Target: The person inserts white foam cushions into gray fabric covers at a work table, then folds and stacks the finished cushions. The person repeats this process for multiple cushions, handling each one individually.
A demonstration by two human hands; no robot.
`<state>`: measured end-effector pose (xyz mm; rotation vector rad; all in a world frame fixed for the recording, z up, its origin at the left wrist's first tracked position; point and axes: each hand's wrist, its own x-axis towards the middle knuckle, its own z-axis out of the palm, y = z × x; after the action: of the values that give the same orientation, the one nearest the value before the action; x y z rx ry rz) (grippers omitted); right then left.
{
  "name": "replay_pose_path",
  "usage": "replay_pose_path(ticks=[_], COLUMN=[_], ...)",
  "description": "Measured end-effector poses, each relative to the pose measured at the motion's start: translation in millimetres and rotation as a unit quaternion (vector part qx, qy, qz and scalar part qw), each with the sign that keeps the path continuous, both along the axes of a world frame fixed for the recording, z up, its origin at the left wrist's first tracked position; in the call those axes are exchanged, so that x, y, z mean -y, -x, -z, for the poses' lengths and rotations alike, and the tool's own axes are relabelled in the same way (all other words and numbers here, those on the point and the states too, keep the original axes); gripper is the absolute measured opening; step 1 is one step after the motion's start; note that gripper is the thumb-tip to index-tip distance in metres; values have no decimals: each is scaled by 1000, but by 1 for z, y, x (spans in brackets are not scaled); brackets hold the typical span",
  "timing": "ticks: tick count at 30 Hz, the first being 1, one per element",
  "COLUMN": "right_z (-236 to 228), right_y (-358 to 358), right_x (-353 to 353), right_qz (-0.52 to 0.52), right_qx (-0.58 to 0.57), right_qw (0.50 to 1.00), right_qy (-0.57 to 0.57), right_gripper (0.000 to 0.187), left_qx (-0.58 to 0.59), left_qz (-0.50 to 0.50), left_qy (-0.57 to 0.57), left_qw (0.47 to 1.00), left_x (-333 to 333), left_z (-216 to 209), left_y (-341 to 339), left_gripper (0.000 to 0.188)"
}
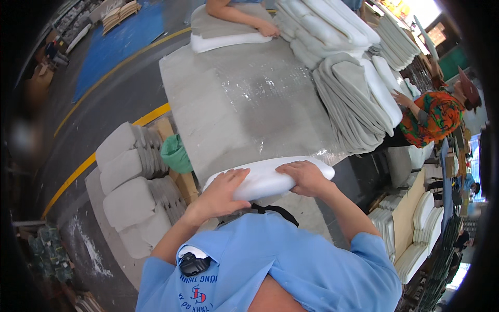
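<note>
A white, rounded foam cushion is tilted up at the near edge of the worktable, close against my body. My left hand grips its left part, the thumb on the near side and the fingers over the top. My right hand holds its right part, fingers bent over the upper edge. Beyond it, the tabletop has a grey sheet cover with shiny scuffed patches. At the far end lies a grey-topped white cushion, and a co-worker's hand rests at its right end.
Grey fabric covers are piled along the table's right side, beside stacked white foam pads. Grey cushions stand in stacks at the left, near a green bag. A person in a patterned orange top works at the right.
</note>
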<state>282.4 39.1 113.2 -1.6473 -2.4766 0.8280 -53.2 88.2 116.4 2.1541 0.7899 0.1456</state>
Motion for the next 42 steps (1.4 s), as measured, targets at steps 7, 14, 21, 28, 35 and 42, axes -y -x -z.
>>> replay_pose_path(ticks=[7, 14, 21, 28, 35, 42], right_z=[-34, -25, -12, -2, -9, -22], right_y=[4, 40, 45, 30, 24, 41], right_x=[1, -6, -30, -34, -54, -18], right_qz=[24, 18, 74, 62, 41, 20], right_qx=[39, 69, 85, 65, 56, 27], right_qw=[996, 983, 976, 975, 980, 974], right_qy=[-75, -170, -185, -205, -187, -226], right_gripper=[97, 94, 67, 57, 53, 48], left_qx=[-121, -97, -87, -120, -147, -139], left_qz=[-42, -30, -77, -69, -76, -68], left_qy=[-79, -119, -184, -121, -116, -148], left_qw=[989, 988, 976, 983, 979, 977], left_x=[8, -26, -20, -43, -56, -20], left_z=[5, -16, -12, -4, -17, -56], left_y=[-44, -36, -47, -44, -47, -31], left_gripper=[80, 74, 58, 51, 45, 53])
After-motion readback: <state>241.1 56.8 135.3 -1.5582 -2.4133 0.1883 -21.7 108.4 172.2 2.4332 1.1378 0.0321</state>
